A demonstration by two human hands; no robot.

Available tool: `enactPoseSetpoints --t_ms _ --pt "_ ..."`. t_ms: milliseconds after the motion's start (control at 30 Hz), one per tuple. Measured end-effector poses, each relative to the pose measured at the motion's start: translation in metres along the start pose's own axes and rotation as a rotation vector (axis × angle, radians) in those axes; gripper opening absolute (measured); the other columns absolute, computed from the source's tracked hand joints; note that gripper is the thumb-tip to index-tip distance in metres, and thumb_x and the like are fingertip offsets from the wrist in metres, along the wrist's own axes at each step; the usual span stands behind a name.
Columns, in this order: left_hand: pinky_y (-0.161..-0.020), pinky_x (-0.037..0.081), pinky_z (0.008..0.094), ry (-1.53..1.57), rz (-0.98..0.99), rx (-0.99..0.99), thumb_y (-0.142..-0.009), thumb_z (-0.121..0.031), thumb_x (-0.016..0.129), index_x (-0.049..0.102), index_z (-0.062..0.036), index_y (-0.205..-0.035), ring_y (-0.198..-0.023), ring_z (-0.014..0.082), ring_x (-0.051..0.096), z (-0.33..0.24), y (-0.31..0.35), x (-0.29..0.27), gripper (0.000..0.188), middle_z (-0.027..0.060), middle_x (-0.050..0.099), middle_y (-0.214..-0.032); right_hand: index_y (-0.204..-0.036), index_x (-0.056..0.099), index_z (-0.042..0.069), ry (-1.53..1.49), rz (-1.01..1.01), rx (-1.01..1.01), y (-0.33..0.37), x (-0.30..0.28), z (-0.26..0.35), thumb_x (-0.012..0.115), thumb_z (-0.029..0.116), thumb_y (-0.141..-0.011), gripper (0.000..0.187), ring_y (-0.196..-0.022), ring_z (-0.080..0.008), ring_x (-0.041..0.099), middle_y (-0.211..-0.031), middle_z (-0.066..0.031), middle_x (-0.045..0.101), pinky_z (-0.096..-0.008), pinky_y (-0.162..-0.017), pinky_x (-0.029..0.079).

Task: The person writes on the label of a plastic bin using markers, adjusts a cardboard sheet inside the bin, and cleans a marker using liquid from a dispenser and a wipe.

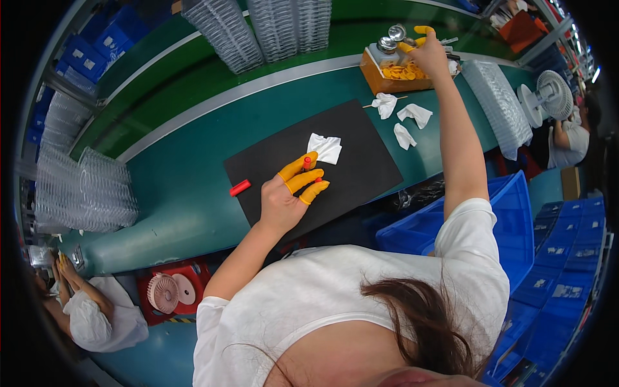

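Note:
My left hand [284,200], with yellow finger cots on its fingers, is closed on a small red cylinder [307,164] above a black mat [361,151]. A second bit of red shows between the lower fingers; its shape is mostly hidden. Just beyond the fingertips lies a crumpled white cloth [324,148]. Another red cylinder [240,188] rests at the mat's left edge. My right hand [431,55], also in yellow finger cots, reaches far right with its fingers apart. It is beside metal-topped bottles [387,45] in an orange box [380,82] holding loose yellow finger cots [406,72].
White cloth pieces [414,115] lie on the green bench right of the mat. Stacked clear trays [97,190] stand at left and more at the back. A bubble-wrap bundle [496,106] and white fan [554,93] are at right. A blue bin [516,213] sits beside me; other people work at both sides.

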State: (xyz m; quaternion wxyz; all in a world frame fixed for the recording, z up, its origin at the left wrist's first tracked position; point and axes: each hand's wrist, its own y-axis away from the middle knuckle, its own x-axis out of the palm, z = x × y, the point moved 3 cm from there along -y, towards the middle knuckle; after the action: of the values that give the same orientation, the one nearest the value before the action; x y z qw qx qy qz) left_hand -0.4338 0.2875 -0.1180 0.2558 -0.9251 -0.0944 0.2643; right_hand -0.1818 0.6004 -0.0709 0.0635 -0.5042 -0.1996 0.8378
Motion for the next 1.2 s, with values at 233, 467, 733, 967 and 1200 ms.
enactPoseSetpoints --t_ms 233,467,733,967,1200 --pt "-0.077 0.052 0.0289 -0.038 -0.024 0.038 -0.066 -0.009 0.075 0.069 -0.0039 -0.087 -0.087 0.0214 0.064 -0.002 -0.003 0.000 0.022 0.0112 0.065 -0.100 -0.125 0.037 0.002 -0.192 0.034 0.026 -0.002 0.017 -0.022 0.077 0.031 -0.066 0.077 -0.095 -0.0292 0.060 -0.107 -0.0182 0.059 -0.0340 -0.080 0.049" --pt "-0.079 0.051 0.0297 -0.002 -0.031 -0.020 -0.067 -0.009 0.075 0.069 -0.0029 -0.086 -0.089 0.0219 0.064 0.003 -0.001 0.001 0.021 0.0124 0.065 -0.101 -0.131 0.031 0.004 0.050 0.029 0.061 0.004 0.012 0.000 0.079 0.035 -0.064 0.089 -0.098 -0.0259 0.059 -0.104 -0.0140 0.062 -0.0394 -0.084 0.044" --pt "-0.081 0.050 0.0294 0.013 -0.024 -0.015 -0.068 -0.006 0.074 0.068 -0.0012 -0.084 -0.089 0.0224 0.064 -0.003 -0.003 0.003 0.018 0.0126 0.064 -0.102 -0.127 0.034 0.000 0.047 -0.043 0.072 0.016 -0.007 -0.001 0.079 0.030 -0.063 0.084 -0.087 -0.0287 0.063 -0.092 -0.0119 0.065 -0.0369 -0.079 0.047" --pt "-0.085 0.048 0.0330 0.058 0.021 -0.049 -0.073 -0.001 0.070 0.065 0.0010 -0.091 -0.097 0.0241 0.061 0.002 0.004 0.001 0.018 0.0143 0.061 -0.108 -0.125 0.036 -0.001 -0.101 0.020 0.113 0.012 0.007 -0.012 0.080 0.030 -0.060 0.084 -0.101 -0.0318 0.055 -0.106 -0.0179 0.056 -0.0396 -0.087 0.043" --pt "-0.085 0.047 0.0320 0.127 -0.014 -0.101 -0.071 0.000 0.072 0.066 0.0021 -0.090 -0.094 0.0248 0.062 0.005 0.006 0.006 0.020 0.0158 0.062 -0.107 -0.103 0.054 0.002 0.204 -0.330 -0.211 0.028 -0.019 0.028 0.071 0.013 -0.060 0.047 -0.087 -0.0271 0.056 -0.095 -0.0125 0.057 -0.0379 -0.079 0.039"
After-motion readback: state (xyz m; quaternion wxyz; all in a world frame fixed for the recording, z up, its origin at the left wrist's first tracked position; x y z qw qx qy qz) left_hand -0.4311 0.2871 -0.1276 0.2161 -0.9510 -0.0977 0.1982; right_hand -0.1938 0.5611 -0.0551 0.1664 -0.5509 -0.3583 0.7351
